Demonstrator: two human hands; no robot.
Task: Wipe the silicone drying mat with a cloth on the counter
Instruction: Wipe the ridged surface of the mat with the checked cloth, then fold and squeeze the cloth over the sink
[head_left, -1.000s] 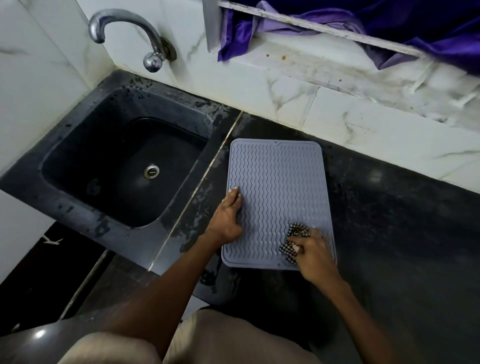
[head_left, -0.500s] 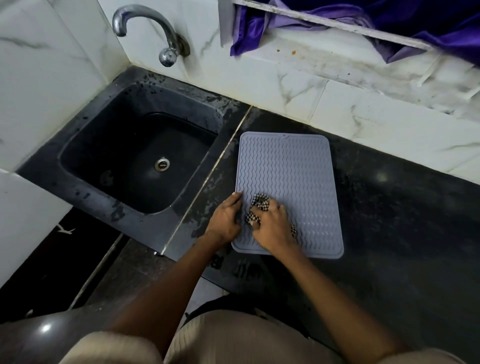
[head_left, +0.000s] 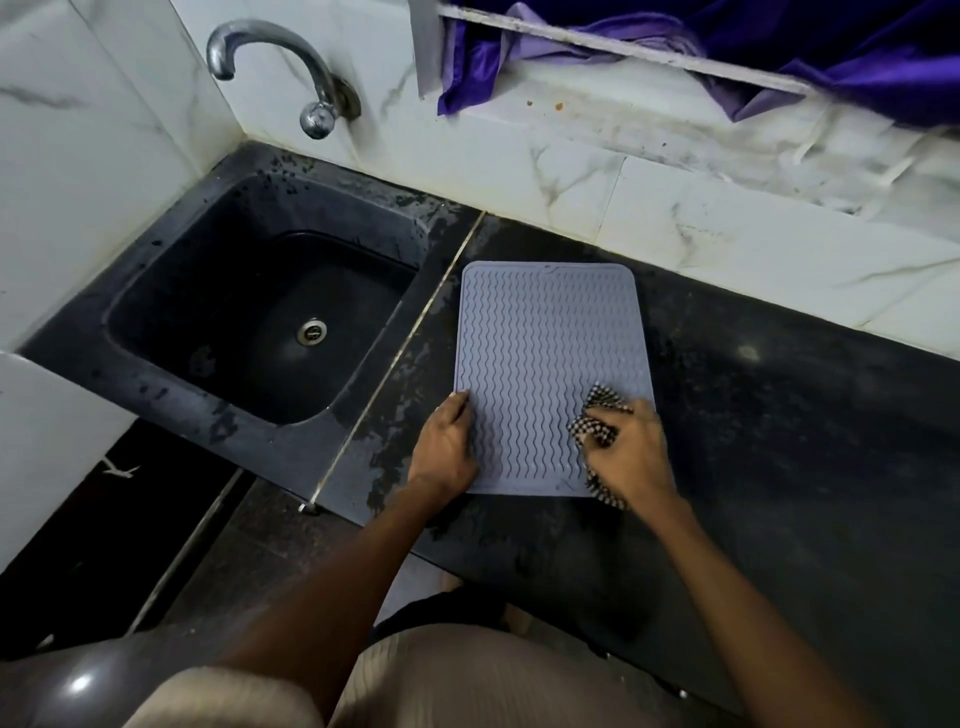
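Note:
A grey-blue silicone drying mat (head_left: 545, 353) with wavy ridges lies flat on the black counter (head_left: 779, 441), just right of the sink. My left hand (head_left: 447, 449) presses flat on the mat's near left edge, holding nothing. My right hand (head_left: 631, 454) is closed on a black-and-white checked cloth (head_left: 597, 410) and rests on the mat's near right corner. Part of the cloth sticks out past my fingers, and another bit shows under my wrist at the mat's front edge.
A black sink (head_left: 249, 322) with a steel drain is set into the counter at the left, under a chrome tap (head_left: 291, 67). White marble tiles line the walls. Purple fabric (head_left: 675, 47) hangs over the ledge at the back. The counter's front edge is close to my body.
My right hand has swept the cloth from the mat's near left part, beside my left hand, across to the near right corner. My left hand has stayed on the left edge.

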